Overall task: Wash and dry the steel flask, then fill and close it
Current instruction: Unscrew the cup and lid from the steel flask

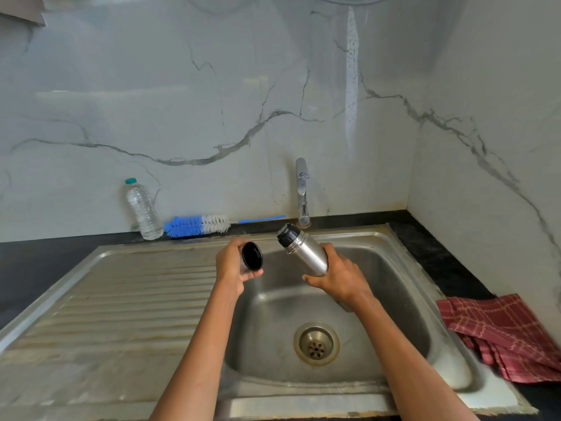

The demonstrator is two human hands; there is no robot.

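My right hand (340, 276) grips the lower body of the steel flask (306, 250) above the sink basin (273, 329). The flask tilts up and to the left, and a black stopper (287, 233) sits in its neck. My left hand (235, 264) holds the flask's cup lid (252, 256), whose dark open inside faces the flask. The two hands are a short way apart. The tap (302, 192) stands behind the flask, with no water running.
A ribbed steel drainboard (121, 299) lies left of the basin. By the wall stand a clear plastic water bottle (142, 209) and a blue-and-white bottle brush (197, 225). A red checked cloth (504, 332) lies on the dark counter at the right. The drain (316, 344) is open.
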